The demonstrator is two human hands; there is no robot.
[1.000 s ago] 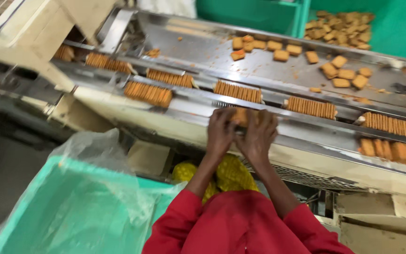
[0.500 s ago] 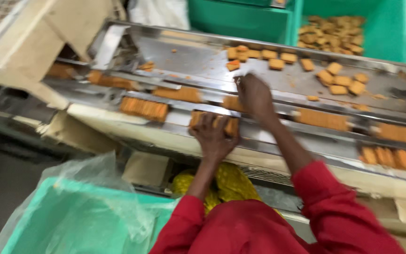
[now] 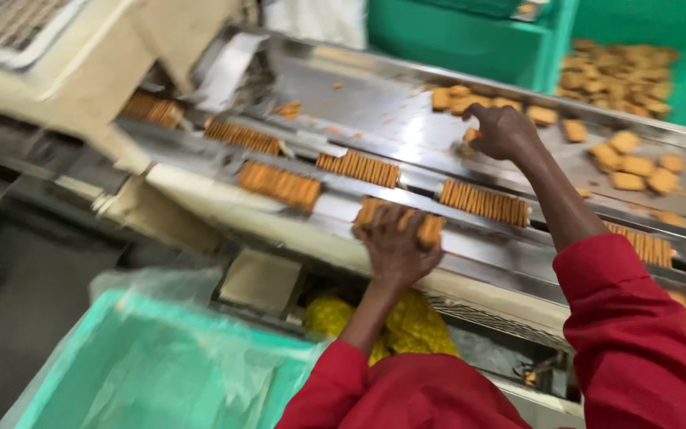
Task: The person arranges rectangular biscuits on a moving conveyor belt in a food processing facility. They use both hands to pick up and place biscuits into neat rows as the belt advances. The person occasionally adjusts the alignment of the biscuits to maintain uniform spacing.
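At the near edge, 7 o'clock: a green crate (image 3: 160, 373) lined with clear plastic film, beside a yellow bag (image 3: 406, 330) under the machine. Red sleeves (image 3: 637, 342) enter from 5 o'clock.

Item 1, centre, 6 o'clock of the belt: left hand (image 3: 395, 242), palm down, fingers spread and curled over a biscuit stack (image 3: 426, 226) standing on edge in the near steel channel (image 3: 518, 254). Hold looks loose, more a press than a clamp. Long axis of the stack runs along the channel, roughly 10 o'clock to 4 o'clock; biscuit faces point down the line.

Item 2, same lane toward 9 o'clock: a further stack (image 3: 279, 184), same axis, apart from the held one.

Item 3, next lane out: two stacks (image 3: 359, 167) (image 3: 484, 202), parallel, gaps between.

Item 4, 1 o'clock, far: right hand (image 3: 502, 131), fingers bent, tips on a loose biscuit (image 3: 470, 135) on the flat steel tray (image 3: 375, 103). Whether it is pinched or only touched cannot be told; blur.

Item 5, 2 o'clock: scattered flat biscuits (image 3: 637, 163), and a green bin (image 3: 629, 71) of more beyond.

Change noted: a second ago both hands sat together on one stack; half a second ago the right had begun to lift away. Now it has reached the far tray, the left alone staying on the stack. Judged: work split, one hand steadying the row, the other fetching a single piece.
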